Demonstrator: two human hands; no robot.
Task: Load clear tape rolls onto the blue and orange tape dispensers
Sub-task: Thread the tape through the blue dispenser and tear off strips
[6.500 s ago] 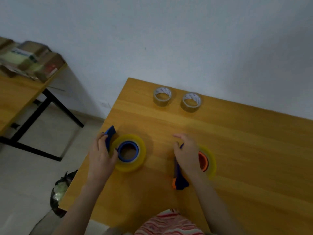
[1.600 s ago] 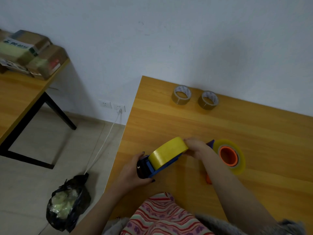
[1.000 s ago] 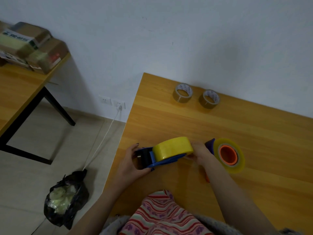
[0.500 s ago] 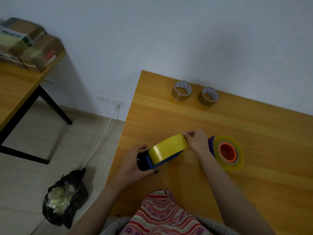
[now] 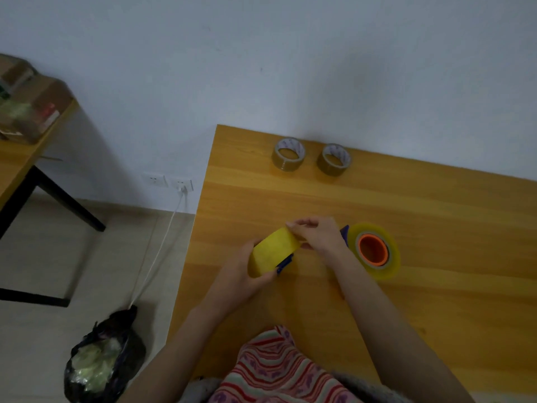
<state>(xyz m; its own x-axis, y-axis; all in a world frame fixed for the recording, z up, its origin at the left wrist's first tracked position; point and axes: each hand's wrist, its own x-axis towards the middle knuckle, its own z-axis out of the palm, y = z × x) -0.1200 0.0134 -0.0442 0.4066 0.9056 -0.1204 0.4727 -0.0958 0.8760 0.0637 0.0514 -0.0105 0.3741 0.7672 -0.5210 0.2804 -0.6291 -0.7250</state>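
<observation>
My left hand (image 5: 238,279) grips the blue tape dispenser (image 5: 284,263), lifted just above the wooden table (image 5: 436,213). A yellowish clear tape roll (image 5: 271,253) sits on it and hides most of the blue body. The fingers of my right hand (image 5: 318,234) pinch at the roll's upper right edge. Just right of that hand, the orange tape dispenser (image 5: 373,250) lies flat on the table with a second yellowish clear roll (image 5: 390,267) around its orange hub; a dark blue part shows at its left.
Two brown tape rolls (image 5: 288,155) (image 5: 333,159) stand near the table's far edge by the wall. A black rubbish bag (image 5: 101,365) and a white cable lie on the floor to the left. Another table (image 5: 17,158) with boxes stands further left.
The blue dispenser has turned, so the roll's broad face now points at me and covers the handle. My left hand shifted up around the roll. My right hand stays at the roll's edge.
</observation>
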